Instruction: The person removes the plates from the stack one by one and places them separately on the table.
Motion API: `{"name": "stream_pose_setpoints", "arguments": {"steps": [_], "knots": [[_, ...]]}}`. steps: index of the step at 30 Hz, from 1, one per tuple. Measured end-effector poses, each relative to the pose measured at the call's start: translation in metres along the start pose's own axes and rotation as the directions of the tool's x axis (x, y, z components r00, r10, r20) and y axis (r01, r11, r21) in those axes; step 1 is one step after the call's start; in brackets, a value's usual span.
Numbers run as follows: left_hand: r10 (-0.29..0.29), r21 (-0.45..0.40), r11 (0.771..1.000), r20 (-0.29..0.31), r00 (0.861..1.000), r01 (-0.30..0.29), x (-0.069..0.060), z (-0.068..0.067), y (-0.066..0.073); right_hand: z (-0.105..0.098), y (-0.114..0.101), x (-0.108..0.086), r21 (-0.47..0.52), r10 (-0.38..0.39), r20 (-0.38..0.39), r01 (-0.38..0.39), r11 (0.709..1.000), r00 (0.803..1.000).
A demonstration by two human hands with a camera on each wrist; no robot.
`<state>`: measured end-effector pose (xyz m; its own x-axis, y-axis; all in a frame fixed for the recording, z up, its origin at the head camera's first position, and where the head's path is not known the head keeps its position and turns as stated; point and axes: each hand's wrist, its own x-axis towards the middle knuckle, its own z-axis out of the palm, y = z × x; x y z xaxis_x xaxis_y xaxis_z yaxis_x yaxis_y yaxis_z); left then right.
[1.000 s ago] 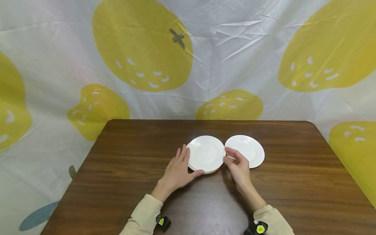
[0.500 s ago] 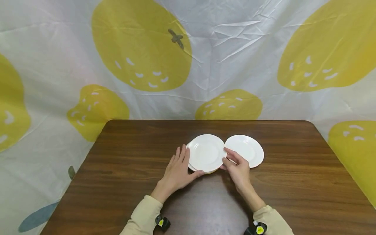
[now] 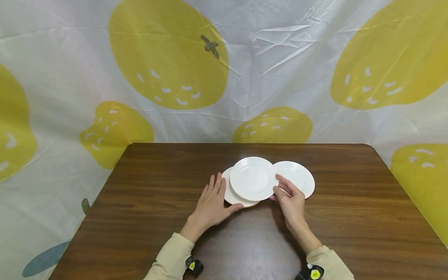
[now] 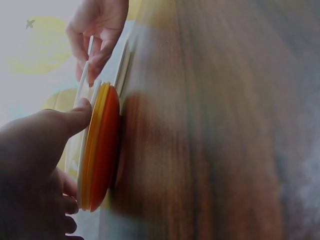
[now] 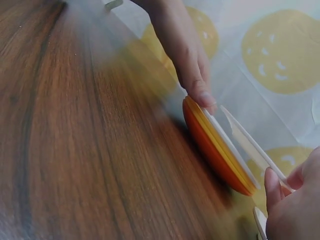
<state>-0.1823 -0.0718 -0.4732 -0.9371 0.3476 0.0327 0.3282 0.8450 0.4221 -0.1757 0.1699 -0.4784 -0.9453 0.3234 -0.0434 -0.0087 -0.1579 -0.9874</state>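
Observation:
My right hand (image 3: 292, 204) pinches the right edge of a white plate (image 3: 252, 179), which is raised over a stack. In the right wrist view that lifted plate (image 5: 252, 145) stands apart from the stack at a slant. Below it, the stack shows a white plate (image 3: 232, 194) on top, with yellow and orange pieces (image 4: 106, 150) underneath in the left wrist view. My left hand (image 3: 210, 204) rests against the stack's left and front rim, fingers spread and thumb at the front. Another white plate (image 3: 302, 181) lies on the table at the right, partly covered by the lifted plate and right hand.
The brown wooden table (image 3: 168, 171) carries the stack and plate near its back middle. Behind it hangs a white cloth (image 3: 245, 77) printed with yellow fruit. Each wrist wears a small black device, the left one (image 3: 194, 266) beside the sleeve.
The right hand has lifted the top white plate off the stack and shifted it right, uncovering the white plate below. My left hand has stayed on the stack.

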Motion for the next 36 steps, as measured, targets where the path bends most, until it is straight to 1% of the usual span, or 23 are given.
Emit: {"name": "stream_pose_setpoints", "arguments": {"steps": [6, 12, 20, 29, 36], "knots": [[-0.004, 0.007, 1.000, 0.004, 1.000, 0.004, 0.000, 0.000, 0.000, -0.005, -0.001, 0.001, 0.032, -0.007, -0.031, 0.008, 0.999, 0.999], [-0.011, 0.008, 1.000, 0.013, 1.000, 0.011, 0.001, 0.001, 0.000, -0.013, -0.002, 0.002, 0.052, -0.017, -0.079, 0.021, 0.998, 0.997], [0.002, 0.008, 1.000, 0.014, 1.000, -0.002, 0.003, 0.002, 0.001, -0.026, -0.001, 0.004, 0.077, -0.035, -0.142, 0.046, 0.996, 0.989], [-0.006, 0.012, 1.000, 0.015, 1.000, 0.005, 0.003, 0.000, 0.002, -0.041, -0.005, 0.006, 0.142, -0.046, -0.172, 0.071, 0.987, 0.984], [-0.005, 0.009, 1.000, 0.017, 1.000, 0.005, 0.004, 0.002, 0.002, -0.053, -0.006, 0.008, 0.167, -0.053, -0.211, 0.090, 0.982, 0.976]]}}
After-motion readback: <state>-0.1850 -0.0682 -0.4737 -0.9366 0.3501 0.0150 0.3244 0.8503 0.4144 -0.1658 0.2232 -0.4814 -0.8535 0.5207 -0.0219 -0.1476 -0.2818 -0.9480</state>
